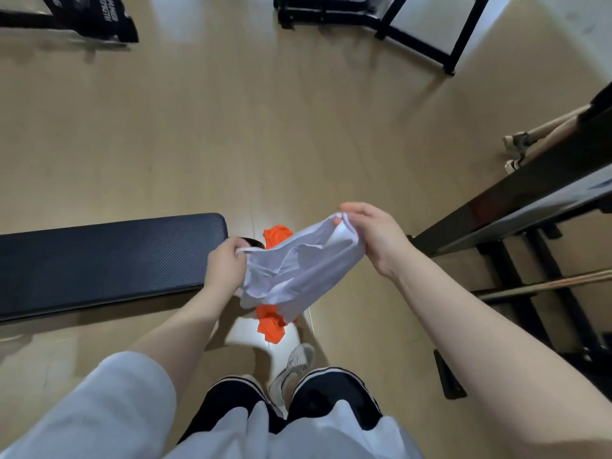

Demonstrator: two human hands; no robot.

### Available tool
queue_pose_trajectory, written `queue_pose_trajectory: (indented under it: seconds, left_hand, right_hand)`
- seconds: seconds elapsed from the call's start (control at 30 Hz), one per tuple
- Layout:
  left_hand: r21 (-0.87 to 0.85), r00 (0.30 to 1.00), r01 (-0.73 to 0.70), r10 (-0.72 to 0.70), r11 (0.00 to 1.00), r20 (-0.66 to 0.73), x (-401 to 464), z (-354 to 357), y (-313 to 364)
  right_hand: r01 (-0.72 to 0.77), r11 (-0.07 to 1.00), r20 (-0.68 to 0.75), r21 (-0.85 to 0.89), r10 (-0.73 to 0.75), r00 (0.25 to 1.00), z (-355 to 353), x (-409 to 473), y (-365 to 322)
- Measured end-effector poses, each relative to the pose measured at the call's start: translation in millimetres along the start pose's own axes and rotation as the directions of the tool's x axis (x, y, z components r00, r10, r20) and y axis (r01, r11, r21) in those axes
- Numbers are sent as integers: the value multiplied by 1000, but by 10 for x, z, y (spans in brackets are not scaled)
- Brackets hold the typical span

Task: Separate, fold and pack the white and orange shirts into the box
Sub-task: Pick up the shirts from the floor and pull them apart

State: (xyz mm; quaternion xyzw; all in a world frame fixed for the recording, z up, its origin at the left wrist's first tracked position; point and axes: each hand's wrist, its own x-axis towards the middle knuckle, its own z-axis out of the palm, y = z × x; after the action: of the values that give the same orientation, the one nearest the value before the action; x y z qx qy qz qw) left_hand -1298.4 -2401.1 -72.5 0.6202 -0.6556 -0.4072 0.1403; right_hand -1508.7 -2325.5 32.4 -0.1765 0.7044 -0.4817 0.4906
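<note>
white shirt [298, 266] held bunched in air between both hands; left hand [225, 263] clenched on one edge, right hand [367, 236] fingers [344, 217] pinched on other. orange shirt [273, 321] seen below on floor [231, 144], partly hidden by white. box not seen. risk judged: hem could be snagged on orange cloth, or slack edge dropped. dark padded table [106, 260] just left; black frame [513, 260] close right, spread room limited.

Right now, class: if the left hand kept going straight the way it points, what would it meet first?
Probably the orange shirt just beyond the left hand, though depth is unclear.
</note>
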Motion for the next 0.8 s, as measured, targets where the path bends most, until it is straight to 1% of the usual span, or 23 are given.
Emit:
queue_pose_trajectory:
  seconds: [0.07,0.1,0.17,0.2,0.23,0.3,0.37,0.4,0.43,0.5,0.53,0.57,0.6,0.63,0.67,0.7,0.73,0.77,0.8]
  left_hand:
    - [-113,998,-61,57,992,-37,64,-27,296]
    - [-216,997,-65,57,974,-44,92,-39,435]
    - [-411,998,-52,33,910,-53,151,-63,662]
    - [-447,999,-41,25,894,-42,173,-77,748]
    - [-465,1000,-26,25,885,-8,190,-82,820]
    - [-505,997,-7,44,863,61,218,-74,935]
    - [-522,994,-14,68,853,84,270,-56,1019]
    - [-509,993,-26,83,860,89,309,-43,1048]
    - [-485,989,-42,104,873,101,342,-38,1084]
    - [-441,971,-80,171,894,170,428,-33,1133]
    - [-402,953,-106,209,909,221,484,-36,1159]
    - [-351,927,-144,250,925,278,537,-49,1202]
    - [-279,893,-202,294,939,342,586,-63,1250]
    - [-162,847,-285,327,945,419,639,-82,1297]
    - [-14,794,-403,357,915,492,703,-99,1330]
    - [146,740,-532,374,834,559,766,-120,1357]
    - [305,707,-626,357,718,610,843,-129,1359]
    - [435,695,-677,324,593,642,920,-141,1356]
    - [525,685,-711,296,467,665,1013,-147,1326]
  right_hand:
    - [-11,979,-20,-203,7,1000,-26,131,94]
    - [-19,963,-38,-270,9,999,-40,202,115]
    - [-53,927,-87,-372,22,996,-73,349,103]
    - [-73,914,-110,-399,31,993,-91,417,82]
    - [-92,913,-125,-398,46,991,-112,475,65]
    - [-118,943,-116,-310,85,990,-160,580,59]
    - [-115,973,-63,-201,105,993,-229,649,58]
    - [-118,986,-27,-117,116,993,-268,674,47]
    - [-134,991,3,-7,134,991,-313,691,28]
    - [-168,960,37,224,164,986,-409,705,-18]
    - [-162,941,38,299,158,987,-463,713,-28]
    - [-132,936,22,326,132,991,-503,715,-25]
    - [-83,952,-14,295,91,996,-535,708,-20]
    - [-32,981,-71,193,46,996,-556,696,-17]
    - [9,999,-136,34,-5,991,-567,680,-21]
    - [37,989,-196,-143,-65,978,-568,672,-25]
    - [56,954,-241,-295,-131,962,-568,677,-16]
    - [67,912,-276,-406,-192,942,-555,687,1]
    - [66,879,-311,-473,-237,920,-528,697,26]
